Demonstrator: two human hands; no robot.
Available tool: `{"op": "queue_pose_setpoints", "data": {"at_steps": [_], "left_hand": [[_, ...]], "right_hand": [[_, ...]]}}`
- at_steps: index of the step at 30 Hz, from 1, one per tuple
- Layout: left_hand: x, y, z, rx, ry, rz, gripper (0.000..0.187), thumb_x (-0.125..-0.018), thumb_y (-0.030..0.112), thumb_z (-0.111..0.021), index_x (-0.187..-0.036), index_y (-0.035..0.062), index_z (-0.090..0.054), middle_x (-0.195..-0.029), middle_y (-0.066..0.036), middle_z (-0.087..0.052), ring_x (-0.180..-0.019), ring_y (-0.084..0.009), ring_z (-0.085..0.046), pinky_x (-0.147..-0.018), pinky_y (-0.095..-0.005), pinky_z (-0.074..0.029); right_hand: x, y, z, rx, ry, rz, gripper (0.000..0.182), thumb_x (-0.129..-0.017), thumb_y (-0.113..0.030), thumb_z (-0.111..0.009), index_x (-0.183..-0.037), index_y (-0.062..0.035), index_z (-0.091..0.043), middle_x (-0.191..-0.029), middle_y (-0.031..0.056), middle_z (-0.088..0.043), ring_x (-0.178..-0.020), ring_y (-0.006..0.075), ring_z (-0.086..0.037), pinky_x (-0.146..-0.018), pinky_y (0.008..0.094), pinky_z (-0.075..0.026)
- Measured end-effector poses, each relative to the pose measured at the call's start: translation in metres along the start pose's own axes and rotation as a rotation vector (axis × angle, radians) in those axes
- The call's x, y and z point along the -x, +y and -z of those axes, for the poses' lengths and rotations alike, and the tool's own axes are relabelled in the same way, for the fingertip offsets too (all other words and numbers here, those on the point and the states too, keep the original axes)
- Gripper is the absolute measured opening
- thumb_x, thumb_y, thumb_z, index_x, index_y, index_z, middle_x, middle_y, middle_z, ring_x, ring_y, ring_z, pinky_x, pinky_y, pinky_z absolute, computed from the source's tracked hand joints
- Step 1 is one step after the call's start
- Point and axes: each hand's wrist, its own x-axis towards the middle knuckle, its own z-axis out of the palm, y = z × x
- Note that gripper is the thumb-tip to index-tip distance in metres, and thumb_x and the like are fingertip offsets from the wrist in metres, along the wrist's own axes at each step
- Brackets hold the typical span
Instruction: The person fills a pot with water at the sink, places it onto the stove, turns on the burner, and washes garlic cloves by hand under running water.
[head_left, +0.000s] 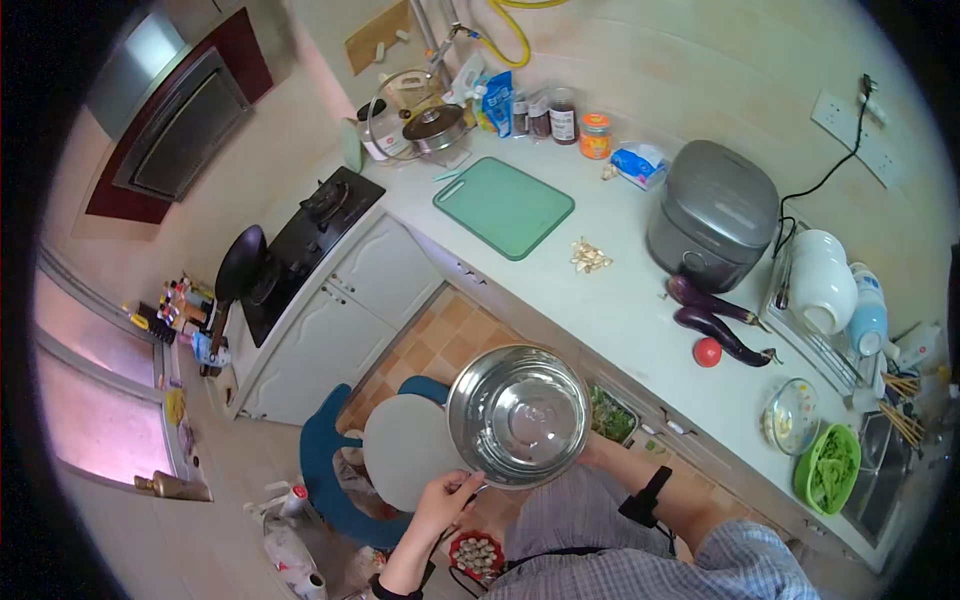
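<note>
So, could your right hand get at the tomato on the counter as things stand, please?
Probably not at once: the right hand is at the rim of the steel bowl, seemingly holding it with the left hand. The counter around the tomato looks open.

2 eggplants (718, 315) beside rice cooker (712, 213)

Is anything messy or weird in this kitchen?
Nothing looks spilled or broken. Garlic cloves lie loose on the counter, beside the green cutting board rather than on it. The left hand and right hand hold an empty steel bowl level.
</note>
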Motion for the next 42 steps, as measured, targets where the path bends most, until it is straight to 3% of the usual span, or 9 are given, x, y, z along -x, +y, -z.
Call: {"op": "queue_pose_setpoints", "data": {"at_steps": [10,18,20,23,28,30,33,39,42], "left_hand": [[-0.031,0.054,-0.015,-0.130,-0.105,-0.050,0.026,-0.082,0.027,-0.054,-0.070,0.0033,-0.054,-0.050,0.000,-0.046,-0.038,-0.0041,-0.036,-0.035,-0.0189,-0.025],[-0.066,0.090,-0.028,-0.099,-0.199,-0.101,0.033,-0.082,0.033,-0.052,-0.072,0.0016,-0.055,-0.050,0.000,-0.046,-0.038,-0.0042,-0.036,-0.034,-0.0182,-0.025],[-0.076,0.098,-0.029,-0.104,-0.187,-0.101,0.033,-0.082,0.034,-0.052,-0.072,0.0017,-0.055,-0.049,0.000,-0.046,-0.037,-0.0040,-0.035,-0.034,-0.0183,-0.025],[-0.098,0.113,-0.022,-0.131,-0.173,-0.115,0.033,-0.081,0.035,-0.053,-0.074,0.0022,-0.055,-0.049,0.000,-0.047,-0.037,-0.0037,-0.035,-0.034,-0.0183,-0.025],[-0.126,0.136,0.009,-0.106,-0.128,-0.015,0.034,-0.079,0.037,-0.055,-0.071,0.0034,-0.054,-0.049,-0.001,-0.047,-0.035,-0.0037,-0.036,-0.032,-0.0177,-0.025],[-0.141,0.144,0.027,-0.102,-0.134,-0.051,0.036,-0.078,0.037,-0.056,-0.071,0.0018,-0.054,-0.050,-0.002,-0.047,-0.034,-0.0039,-0.035,-0.031,-0.0171,-0.024],[-0.154,0.170,0.051,-0.101,-0.075,-0.017,0.036,-0.078,0.037,-0.056,-0.072,0.0023,-0.054,-0.051,-0.002,-0.048,-0.035,-0.0042,-0.036,-0.031,-0.0167,-0.025],[-0.239,0.192,0.123,-0.165,-0.049,-0.086,0.042,-0.075,0.041,-0.059,-0.072,-0.0013,-0.058,-0.050,-0.002,-0.048,-0.038,-0.0061,-0.042,-0.033,-0.0182,-0.029],[-0.284,0.198,0.158,-0.116,-0.045,-0.091,0.038,-0.076,0.038,-0.058,-0.076,-0.0003,-0.060,-0.051,-0.002,-0.049,-0.040,-0.0063,-0.042,-0.035,-0.0195,-0.032]], "right_hand": [[0.004,-0.073,0.006,-0.067,0.150,0.193,0.022,-0.075,0.001,-0.051,-0.097,0.0009,-0.055,-0.093,0.0102,-0.058,-0.084,0.0174,-0.055,-0.072,0.0283,-0.046],[0.090,-0.159,0.054,0.122,0.281,0.752,0.024,-0.073,0.002,-0.053,-0.096,-0.0013,-0.053,-0.088,0.0084,-0.058,-0.078,0.0180,-0.057,-0.067,0.0289,-0.047],[0.099,-0.171,0.075,0.986,0.777,0.645,0.026,-0.072,0.001,-0.053,-0.098,-0.0015,-0.052,-0.087,0.0094,-0.059,-0.074,0.0180,-0.057,-0.064,0.0274,-0.046],[0.097,-0.161,0.100,1.200,1.004,0.958,0.026,-0.073,0.000,-0.053,-0.099,-0.0006,-0.051,-0.083,0.0112,-0.059,-0.072,0.0181,-0.057,-0.061,0.0267,-0.045],[0.114,-0.157,0.060,1.573,1.184,0.801,0.028,-0.070,0.002,-0.047,-0.097,-0.0016,-0.053,-0.097,0.0145,-0.055,-0.087,0.0276,-0.053,-0.076,0.0343,-0.042],[0.108,-0.154,0.058,1.753,1.201,1.024,0.028,-0.069,0.001,-0.046,-0.096,-0.0024,-0.055,-0.104,0.0154,-0.052,-0.095,0.0307,-0.048,-0.081,0.0367,-0.039],[0.102,-0.158,0.027,1.864,1.191,1.003,0.027,-0.069,-0.001,-0.047,-0.095,-0.0018,-0.056,-0.105,0.0165,-0.051,-0.097,0.0310,-0.047,-0.081,0.0362,-0.039],[0.047,-0.172,-0.019,1.400,1.232,0.628,0.023,-0.087,-0.019,-0.039,-0.098,-0.0018,-0.051,-0.070,0.0119,-0.059,-0.058,0.0230,-0.058,-0.057,0.0318,-0.047],[0.002,-0.180,-0.018,1.322,1.106,0.655,0.025,-0.089,-0.020,-0.034,-0.092,0.0000,-0.049,-0.064,0.0107,-0.059,-0.051,0.0175,-0.056,-0.051,0.0283,-0.045]]}}
